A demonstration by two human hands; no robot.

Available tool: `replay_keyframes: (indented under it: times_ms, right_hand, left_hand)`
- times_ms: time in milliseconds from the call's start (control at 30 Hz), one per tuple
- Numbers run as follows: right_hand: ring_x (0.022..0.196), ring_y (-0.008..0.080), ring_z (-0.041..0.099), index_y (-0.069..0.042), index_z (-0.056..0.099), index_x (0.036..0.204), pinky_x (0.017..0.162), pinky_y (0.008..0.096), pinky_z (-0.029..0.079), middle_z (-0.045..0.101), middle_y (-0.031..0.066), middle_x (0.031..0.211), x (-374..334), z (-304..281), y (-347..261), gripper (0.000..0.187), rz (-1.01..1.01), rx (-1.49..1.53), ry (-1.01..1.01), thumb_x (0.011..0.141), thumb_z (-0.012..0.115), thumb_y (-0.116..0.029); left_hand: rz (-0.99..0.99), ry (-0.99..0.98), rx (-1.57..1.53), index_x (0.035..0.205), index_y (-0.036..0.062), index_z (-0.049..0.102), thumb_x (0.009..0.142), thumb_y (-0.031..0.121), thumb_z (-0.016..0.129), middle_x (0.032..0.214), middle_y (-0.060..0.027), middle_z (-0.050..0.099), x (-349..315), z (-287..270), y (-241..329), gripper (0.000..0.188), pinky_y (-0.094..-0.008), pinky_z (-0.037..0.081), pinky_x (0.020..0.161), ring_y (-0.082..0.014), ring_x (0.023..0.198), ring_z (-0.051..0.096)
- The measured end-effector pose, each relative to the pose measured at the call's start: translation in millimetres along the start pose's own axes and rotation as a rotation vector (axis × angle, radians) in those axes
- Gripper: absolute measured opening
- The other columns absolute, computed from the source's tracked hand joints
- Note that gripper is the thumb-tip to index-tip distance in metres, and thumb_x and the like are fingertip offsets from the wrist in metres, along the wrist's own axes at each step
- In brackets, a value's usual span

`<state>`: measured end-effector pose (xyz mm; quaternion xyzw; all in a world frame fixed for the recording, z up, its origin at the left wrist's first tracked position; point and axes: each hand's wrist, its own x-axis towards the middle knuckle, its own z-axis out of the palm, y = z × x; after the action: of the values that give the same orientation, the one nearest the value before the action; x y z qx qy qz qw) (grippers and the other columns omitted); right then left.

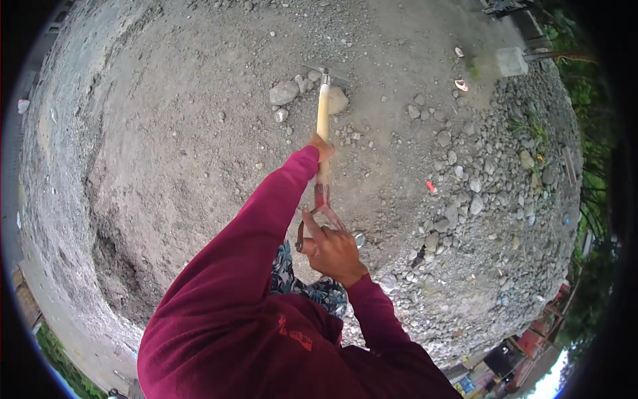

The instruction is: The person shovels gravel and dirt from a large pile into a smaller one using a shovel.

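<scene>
A shovel [323,120] with a pale wooden shaft and a reddish metal D-shaped handle points away from me over grey gravelly soil. My left hand [321,147] is wrapped round the middle of the shaft. At the near end, my right hand [335,255] grips the D-handle, with one finger laid up along its fork. The blade is seen nearly edge-on at the far end, and its lower part is hidden. Beside the blade lie a rounded grey stone [284,93] on the left and a tan stone [337,100] on the right.
A bank of loose stones [475,199] spreads along the right, with a small red scrap [431,187] at its edge. A whitish block-like object [512,62] stands at the upper right. Darker soil dips in a hollow [119,266] at the left.
</scene>
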<state>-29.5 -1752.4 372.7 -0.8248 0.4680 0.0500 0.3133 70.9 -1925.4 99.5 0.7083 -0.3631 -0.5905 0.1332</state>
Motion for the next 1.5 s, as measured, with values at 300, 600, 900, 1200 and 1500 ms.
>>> replay_keyframes:
  times_ms: [300,600,900,1200,1500]
  right_hand:
    - [0.117,0.0367,0.054,-0.007,0.042,0.139,0.084,0.0429,0.052,0.065,0.0208,0.101,-85,-72,-107,0.074,-0.002,0.226,0.060,0.073,0.071,-0.022]
    - [0.061,0.0197,0.066,-0.005,0.056,0.128,0.057,0.0310,0.052,0.068,0.0183,0.101,-113,-162,-119,0.067,-0.035,0.241,0.175,0.063,0.072,-0.014]
    - [0.069,0.0269,0.064,-0.013,0.046,0.137,0.062,0.0391,0.050,0.061,0.0065,0.072,-5,-57,-77,0.082,-0.249,0.023,0.062,0.058,0.069,-0.010]
    - [0.089,0.0341,0.066,-0.009,0.044,0.137,0.078,0.0412,0.053,0.065,0.0123,0.082,-69,-37,-92,0.074,-0.034,0.165,-0.318,0.068,0.069,-0.019]
    - [0.090,0.0301,0.068,-0.009,0.049,0.134,0.066,0.0352,0.056,0.067,0.0155,0.098,-164,-115,-31,0.074,-0.135,0.293,-0.037,0.064,0.073,-0.016]
  left_hand:
    - [0.061,-0.080,-0.208,0.091,-0.0117,0.056,0.078,0.020,0.060,0.079,-0.0219,0.063,-172,3,-32,0.035,-0.0430,0.052,0.059,-0.0329,0.071,0.065]
    - [-0.248,-0.106,-0.677,0.097,-0.0091,0.056,0.078,0.020,0.061,0.077,-0.0133,0.059,-266,-33,41,0.034,-0.0378,0.049,0.058,-0.0234,0.065,0.060]
    - [-0.104,0.071,-0.503,0.115,-0.0116,0.046,0.074,0.023,0.063,0.102,-0.0312,0.061,-55,-89,-16,0.057,-0.0422,0.055,0.070,-0.0341,0.090,0.067]
    - [-0.188,0.005,-0.173,0.118,-0.0144,0.038,0.075,0.019,0.061,0.105,-0.0335,0.057,-118,-3,-104,0.060,-0.0412,0.053,0.077,-0.0396,0.092,0.063]
    - [-0.325,-0.009,-0.488,0.116,-0.0099,0.041,0.073,0.022,0.065,0.086,-0.0197,0.058,-252,52,-12,0.058,-0.0464,0.052,0.063,-0.0308,0.077,0.063]
